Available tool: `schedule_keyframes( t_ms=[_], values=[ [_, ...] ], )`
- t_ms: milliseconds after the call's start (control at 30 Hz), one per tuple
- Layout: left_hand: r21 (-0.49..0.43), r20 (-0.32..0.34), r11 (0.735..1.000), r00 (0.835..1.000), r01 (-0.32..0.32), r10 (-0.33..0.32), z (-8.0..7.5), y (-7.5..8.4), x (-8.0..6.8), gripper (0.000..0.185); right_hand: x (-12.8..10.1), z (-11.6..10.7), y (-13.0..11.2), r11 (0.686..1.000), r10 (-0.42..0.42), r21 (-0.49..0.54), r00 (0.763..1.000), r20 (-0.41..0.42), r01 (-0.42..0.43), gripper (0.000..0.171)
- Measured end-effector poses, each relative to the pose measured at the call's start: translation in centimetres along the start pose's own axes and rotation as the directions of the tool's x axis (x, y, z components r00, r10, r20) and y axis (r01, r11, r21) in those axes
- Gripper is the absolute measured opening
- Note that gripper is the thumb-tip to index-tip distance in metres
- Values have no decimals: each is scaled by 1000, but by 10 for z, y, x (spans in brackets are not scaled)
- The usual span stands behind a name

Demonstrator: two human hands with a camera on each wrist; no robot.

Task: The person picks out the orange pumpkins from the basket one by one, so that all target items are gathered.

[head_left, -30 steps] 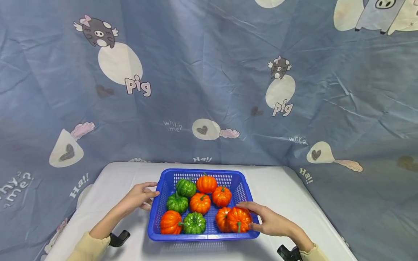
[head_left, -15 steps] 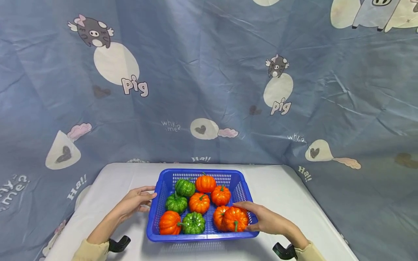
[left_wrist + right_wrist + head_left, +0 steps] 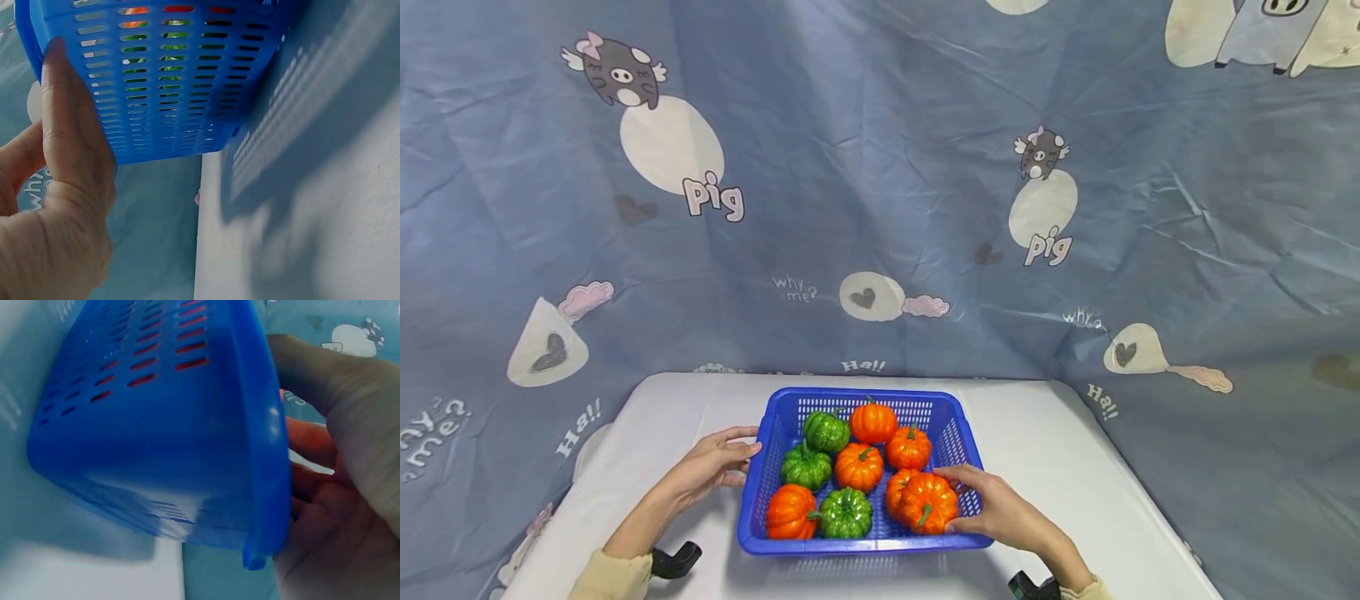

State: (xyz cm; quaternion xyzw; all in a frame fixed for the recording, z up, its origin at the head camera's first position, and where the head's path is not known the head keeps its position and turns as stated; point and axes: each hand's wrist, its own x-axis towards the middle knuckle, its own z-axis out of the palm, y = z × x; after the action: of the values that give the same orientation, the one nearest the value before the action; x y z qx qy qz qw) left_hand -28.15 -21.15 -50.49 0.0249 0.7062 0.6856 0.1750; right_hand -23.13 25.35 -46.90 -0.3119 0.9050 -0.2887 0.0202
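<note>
A blue slotted basket [image 3: 865, 546] stands on the white table and holds several small orange and green pumpkins. My right hand [image 3: 992, 508] reaches over the basket's right rim, fingers and thumb curled round an orange pumpkin [image 3: 928, 502] at the front right. That pumpkin is pressed against another orange one [image 3: 895, 496]. My left hand [image 3: 718, 461] rests with straight fingers against the basket's left wall. In the left wrist view a finger of the left hand [image 3: 69, 156] lies flat on the basket's slotted wall [image 3: 175, 81]. In the right wrist view the right hand [image 3: 337, 456] lies over the basket's rim [image 3: 262, 425]; the pumpkin is hidden.
The white table [image 3: 1060, 450] extends to both sides of the basket. A blue cloth printed with pigs [image 3: 880, 208] hangs behind and drapes round the table. Two black objects [image 3: 676, 558] [image 3: 1030, 586] show by my wrists at the near edge.
My right hand has shifted the orange pumpkin a little to the left inside the basket. The left hand has stayed on the basket's left wall.
</note>
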Motion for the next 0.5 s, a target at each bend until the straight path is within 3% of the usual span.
schedule_keyframes(
  t_ms=[233,500],
  values=[
    [-31,21,1000,1000,-3,4,-1,0,0,70,3,5,-2,1000,-29,-6,999,-40,29,60],
    [-36,15,999,1000,3,-2,1,0,-2,68,6,8,-3,992,-24,126,1000,-15,26,54]
  ],
)
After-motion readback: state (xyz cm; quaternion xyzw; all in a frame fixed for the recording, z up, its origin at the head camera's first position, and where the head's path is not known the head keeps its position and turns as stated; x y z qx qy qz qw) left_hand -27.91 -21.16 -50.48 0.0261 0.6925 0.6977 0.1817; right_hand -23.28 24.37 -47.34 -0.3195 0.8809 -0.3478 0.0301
